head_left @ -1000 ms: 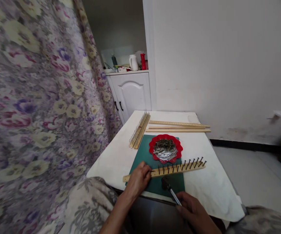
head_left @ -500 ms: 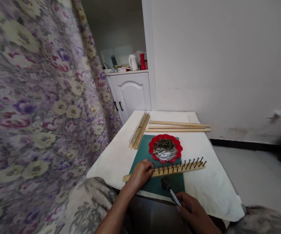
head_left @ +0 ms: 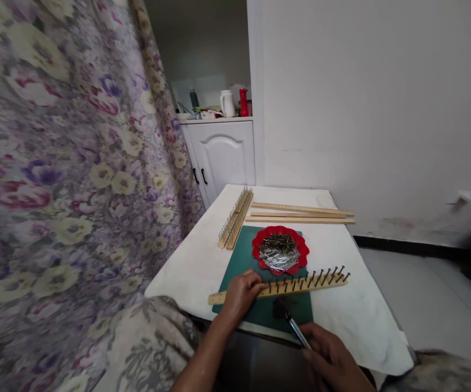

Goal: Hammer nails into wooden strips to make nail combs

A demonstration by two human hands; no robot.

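Observation:
A narrow wooden strip (head_left: 235,296) lies across the green mat (head_left: 243,250), with two rows of dark nails (head_left: 301,282) standing along its middle and right part. My left hand (head_left: 241,294) rests over the strip, just left of the nearest nails. Its thumb and fingers are pinched together; whatever is between them is hidden. My right hand (head_left: 329,351) is wrapped round the handle of a hammer (head_left: 296,326). The blurred dark hammer head is just in front of the strip, low over the mat. Beyond the strip, a red scalloped dish (head_left: 256,239) holds silver and dark nails (head_left: 278,253).
Two nail-studded wooden strips (head_left: 237,220) stand at the table's left rear. Several bare wooden strips (head_left: 301,215) lie along the back of the white-covered table (head_left: 358,321). A flowered curtain (head_left: 76,190) hangs on the left; a white cabinet (head_left: 227,155) stands behind.
The whole view has shifted slightly, so things appear a little farther right. My left hand stays pinched at the strip, and my right hand keeps the hammer low in front of it.

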